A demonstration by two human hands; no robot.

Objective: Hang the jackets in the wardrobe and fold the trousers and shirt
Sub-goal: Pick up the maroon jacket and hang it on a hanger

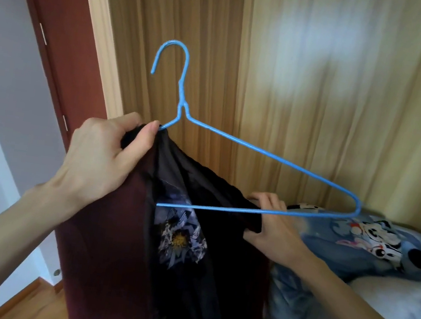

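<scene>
Maroon jacket (115, 240) is pinched at its shoulder by the left hand (101, 154), over one hanger (260, 150) arm; its dark lining is clutched lower down by the right hand (272, 228).

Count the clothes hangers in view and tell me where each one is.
1. A single blue wire hanger is held up in front of the tan curtain, its left shoulder inside the dark maroon jacket gripped by the left hand. The right hand holds its bottom bar. Others may be out of view.
</scene>
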